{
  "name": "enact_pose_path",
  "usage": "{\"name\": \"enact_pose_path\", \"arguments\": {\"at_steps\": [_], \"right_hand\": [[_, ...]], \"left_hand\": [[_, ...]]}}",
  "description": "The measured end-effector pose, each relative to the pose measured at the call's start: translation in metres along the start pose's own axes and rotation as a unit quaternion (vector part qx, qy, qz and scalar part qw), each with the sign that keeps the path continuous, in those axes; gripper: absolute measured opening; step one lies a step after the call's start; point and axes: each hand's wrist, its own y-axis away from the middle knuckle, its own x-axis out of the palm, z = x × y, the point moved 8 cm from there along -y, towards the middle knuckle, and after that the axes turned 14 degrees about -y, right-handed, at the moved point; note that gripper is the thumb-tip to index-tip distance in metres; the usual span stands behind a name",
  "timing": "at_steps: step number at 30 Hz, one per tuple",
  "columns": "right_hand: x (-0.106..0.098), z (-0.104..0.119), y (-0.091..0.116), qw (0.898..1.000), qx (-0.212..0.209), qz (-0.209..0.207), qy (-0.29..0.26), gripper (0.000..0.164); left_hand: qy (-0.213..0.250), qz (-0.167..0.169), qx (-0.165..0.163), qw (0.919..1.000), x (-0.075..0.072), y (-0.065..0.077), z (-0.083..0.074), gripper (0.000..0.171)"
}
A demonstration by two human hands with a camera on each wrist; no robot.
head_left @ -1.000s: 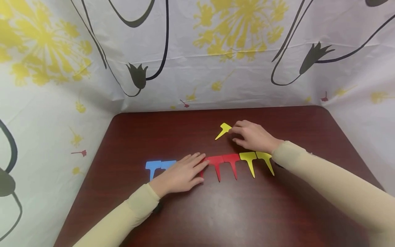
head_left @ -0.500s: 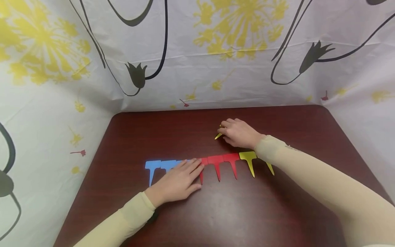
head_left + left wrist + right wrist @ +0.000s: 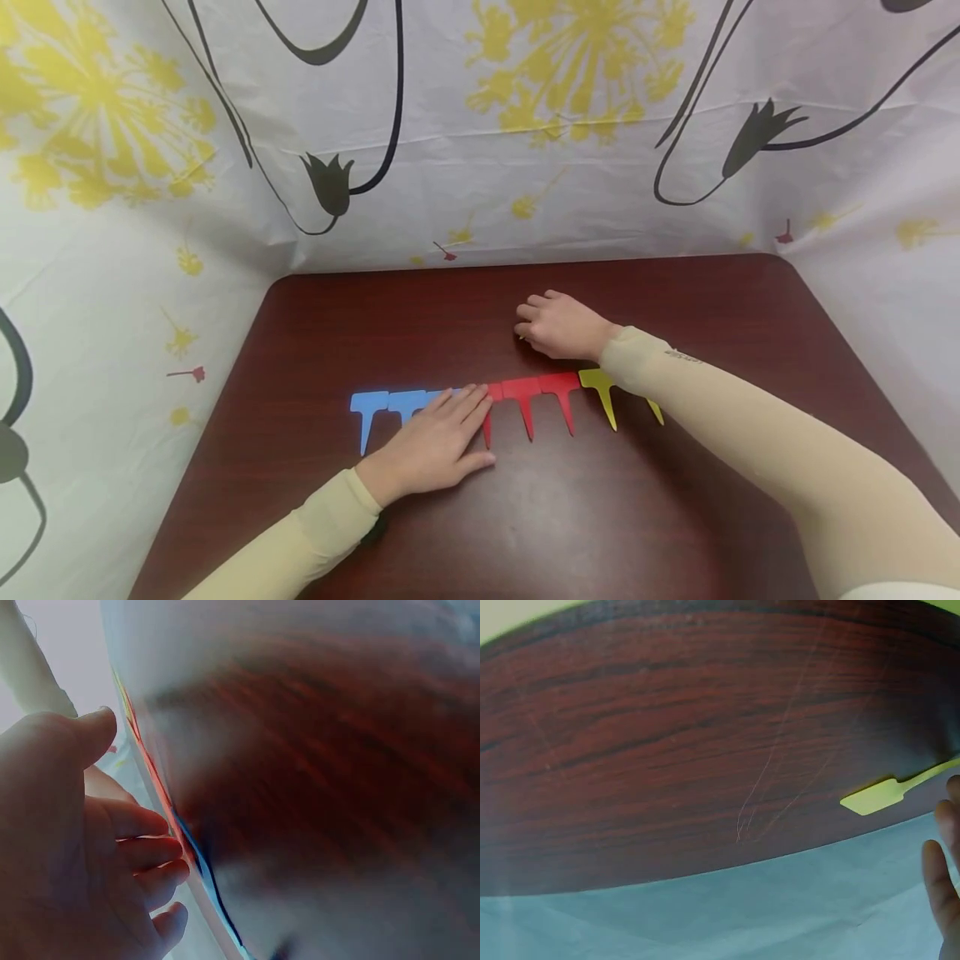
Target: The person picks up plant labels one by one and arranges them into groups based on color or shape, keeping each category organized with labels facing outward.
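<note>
T-shaped plastic plant labels lie in a row on the table: blue plant labels [image 3: 369, 403] at the left, red plant labels [image 3: 522, 390] in the middle, yellow plant labels [image 3: 597, 380] at the right. My left hand [image 3: 432, 443] lies flat over the row, its fingertips where blue meets red, hiding part of both. Beyond the row, my right hand [image 3: 564, 327] is over a separate yellow plant label [image 3: 874, 798], which is almost wholly covered in the head view. In the right wrist view this label lies on the tabletop, with loosely bent fingers [image 3: 939, 881] beside its stem.
The dark red-brown table [image 3: 360, 333] has rounded far corners. A white cloth [image 3: 450, 167] printed with yellow and grey flowers hangs behind it and along both sides. My right forearm [image 3: 720, 408] passes over the yellow end of the row.
My right hand has moved left over the separate yellow label, which was in plain sight a second ago. My left hand has shifted slightly left, uncovering more of the red labels.
</note>
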Motion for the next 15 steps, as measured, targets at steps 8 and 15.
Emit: {"name": "enact_pose_path", "arguments": {"at_steps": [8,15], "right_hand": [[0.0035,0.0093,-0.0016,0.996,-0.047,0.031,0.063,0.008],[-0.0011,0.0106,0.001,0.996,-0.071,-0.002,0.046,0.002]], "left_hand": [[-0.01,-0.001,0.0,0.9999,0.0012,0.0004,0.0006,0.082],[-0.016,0.001,0.002,0.9999,0.002,-0.0014,0.0002,0.082]]}}
